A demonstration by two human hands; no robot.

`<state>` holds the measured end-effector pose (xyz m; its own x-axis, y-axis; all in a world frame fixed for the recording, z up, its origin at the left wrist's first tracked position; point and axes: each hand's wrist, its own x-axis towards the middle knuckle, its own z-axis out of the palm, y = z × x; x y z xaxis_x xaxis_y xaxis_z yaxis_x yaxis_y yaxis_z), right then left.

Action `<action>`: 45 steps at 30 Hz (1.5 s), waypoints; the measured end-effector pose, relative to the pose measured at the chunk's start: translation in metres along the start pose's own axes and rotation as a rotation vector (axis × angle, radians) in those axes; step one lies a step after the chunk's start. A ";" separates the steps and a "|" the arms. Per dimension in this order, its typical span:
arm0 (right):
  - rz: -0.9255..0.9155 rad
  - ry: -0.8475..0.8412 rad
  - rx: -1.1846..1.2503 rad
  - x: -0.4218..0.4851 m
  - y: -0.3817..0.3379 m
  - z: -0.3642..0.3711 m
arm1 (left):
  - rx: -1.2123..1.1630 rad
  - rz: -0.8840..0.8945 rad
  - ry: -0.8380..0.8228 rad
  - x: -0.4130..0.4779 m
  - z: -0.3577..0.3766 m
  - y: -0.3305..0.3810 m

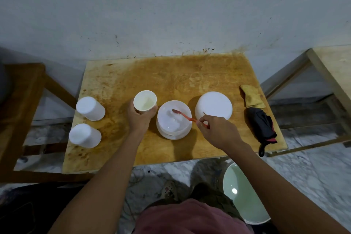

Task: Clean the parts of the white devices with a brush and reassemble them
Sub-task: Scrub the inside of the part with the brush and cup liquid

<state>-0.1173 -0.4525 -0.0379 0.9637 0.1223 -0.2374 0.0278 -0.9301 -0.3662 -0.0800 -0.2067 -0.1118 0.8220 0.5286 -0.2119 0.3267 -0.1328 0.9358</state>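
**Head view: brush at work in an open white base on a stained wooden table**

The table stands hard against a pale, scuffed wall that carries dark specks and brown spatter just above the tabletop's far edge. The wood is yellow-brown, blotched and worn, darkest along the back and down the left side. Underfoot is a grey-white marbled floor. A wooden bench flanks the table on the left and a lighter wooden frame on the right.

The open white base sits near the table's middle. The right hand pinches the red brush by its handle, fingers closed on it, and the bristle end lies inside the base. Just left of the base, the left hand wraps its fingers around a paper cup, which has pale liquid in it. A white dome cover rests just to the right of the base. Two closed white devices stand well to the left, one farther back and one nearer.

At the right edge of the table lie a crumpled yellow cloth and, nearer, a black and red bundle whose loop hangs over the front edge. A pale green basin sits on the floor below the table's front right.
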 end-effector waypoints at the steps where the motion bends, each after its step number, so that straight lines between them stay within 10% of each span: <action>1: -0.005 -0.003 -0.023 0.002 -0.002 0.000 | -0.017 0.004 0.002 0.001 0.002 -0.003; 14: -0.136 0.018 -0.246 0.024 -0.017 0.001 | 0.049 -0.044 -0.043 -0.017 -0.010 -0.019; 22: -0.373 -0.166 -0.317 0.021 -0.011 0.000 | 0.358 0.401 -0.211 -0.085 -0.005 -0.042; 45: -0.281 -0.159 -0.313 0.030 -0.012 -0.007 | 0.283 0.255 -0.160 -0.072 0.031 -0.036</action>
<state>-0.0867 -0.4404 -0.0343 0.8552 0.4139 -0.3120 0.3849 -0.9103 -0.1525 -0.1364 -0.2660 -0.1387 0.9481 0.3146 -0.0457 0.2004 -0.4801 0.8540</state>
